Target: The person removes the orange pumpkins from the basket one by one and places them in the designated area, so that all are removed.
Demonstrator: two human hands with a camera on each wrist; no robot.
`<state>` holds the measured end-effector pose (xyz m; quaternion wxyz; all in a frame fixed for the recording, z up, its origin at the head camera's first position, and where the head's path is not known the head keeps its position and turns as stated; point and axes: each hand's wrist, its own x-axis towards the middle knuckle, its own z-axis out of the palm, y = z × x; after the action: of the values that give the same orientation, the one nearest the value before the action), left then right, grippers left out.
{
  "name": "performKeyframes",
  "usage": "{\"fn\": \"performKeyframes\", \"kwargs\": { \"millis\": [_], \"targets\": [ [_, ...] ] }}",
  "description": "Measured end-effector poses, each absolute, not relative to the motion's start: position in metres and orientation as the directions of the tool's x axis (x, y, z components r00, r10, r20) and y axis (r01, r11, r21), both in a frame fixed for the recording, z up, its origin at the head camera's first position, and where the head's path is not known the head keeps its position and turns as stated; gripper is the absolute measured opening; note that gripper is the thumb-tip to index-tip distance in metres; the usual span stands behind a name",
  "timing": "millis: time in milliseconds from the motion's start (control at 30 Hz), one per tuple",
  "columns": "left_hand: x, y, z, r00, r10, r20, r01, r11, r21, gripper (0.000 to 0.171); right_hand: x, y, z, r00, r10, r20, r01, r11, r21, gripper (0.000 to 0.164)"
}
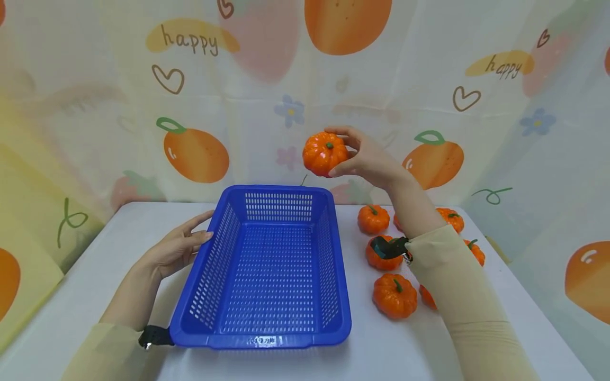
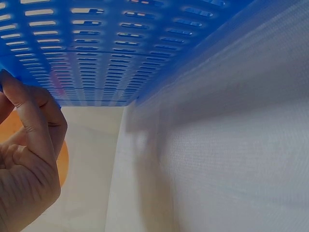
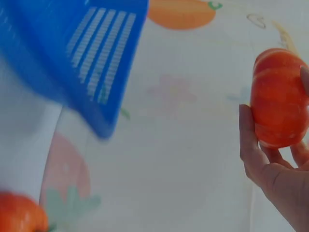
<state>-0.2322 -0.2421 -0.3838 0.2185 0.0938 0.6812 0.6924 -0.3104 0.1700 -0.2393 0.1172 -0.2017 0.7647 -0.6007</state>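
Note:
My right hand [image 1: 364, 157] holds a small orange pumpkin [image 1: 325, 154] with a green stem, raised above the far right corner of the basket. The right wrist view shows the fingers curled round this pumpkin [image 3: 278, 99]. A blue plastic basket [image 1: 259, 340] with slotted walls stands on the table, and nothing lies inside it. At its left rim my left hand [image 1: 178, 247] grips the edge. In the left wrist view the bent fingers of the left hand [image 2: 34, 140] meet the basket's slotted side [image 2: 106, 53].
Right of the basket several more pumpkins lie on the white table [image 1: 333, 365], including a near one [image 1: 394, 296] and a far one [image 1: 373, 219]. My right forearm partly hides some of them. A printed fruit curtain [image 1: 257, 132] hangs behind the table.

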Motion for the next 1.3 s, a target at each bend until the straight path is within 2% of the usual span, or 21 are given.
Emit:
{"fn": "performKeyframes", "kwargs": {
  "millis": [233, 633, 800, 900, 1133, 1300],
  "targets": [
    [-0.232, -0.244, -0.387, -0.886, 0.432, -0.168, -0.176, 0.02, 0.984, 0.076, -0.292, 0.226, -0.242, -0.913, -0.406, 0.026, -0.159, 0.297, -0.942, 0.078],
    [-0.232, -0.246, -0.389, -0.886, 0.43, -0.174, -0.184, 0.019, 0.983, 0.076, -0.262, 0.31, -0.261, -0.928, -0.369, 0.039, -0.15, 0.277, -0.949, 0.074],
    [-0.233, -0.245, -0.39, -0.888, 0.425, -0.174, -0.179, 0.029, 0.983, 0.075, -0.25, 0.345, -0.278, -0.932, -0.363, 0.011, -0.145, 0.343, -0.928, 0.073],
    [-0.234, -0.244, -0.39, -0.89, 0.422, -0.173, -0.172, 0.041, 0.984, 0.074, -0.243, 0.366, -0.289, -0.922, -0.388, -0.006, -0.156, 0.385, -0.91, 0.072],
    [-0.236, -0.241, -0.389, -0.888, 0.427, -0.171, -0.177, 0.025, 0.984, 0.075, -0.232, 0.416, -0.316, -0.87, -0.494, 0.014, -0.197, 0.322, -0.926, 0.07],
    [-0.235, -0.241, -0.387, -0.886, 0.432, -0.169, -0.179, 0.016, 0.984, 0.076, -0.225, 0.445, -0.331, -0.851, -0.519, -0.082, -0.135, 0.368, -0.92, 0.069]
  ]
}}
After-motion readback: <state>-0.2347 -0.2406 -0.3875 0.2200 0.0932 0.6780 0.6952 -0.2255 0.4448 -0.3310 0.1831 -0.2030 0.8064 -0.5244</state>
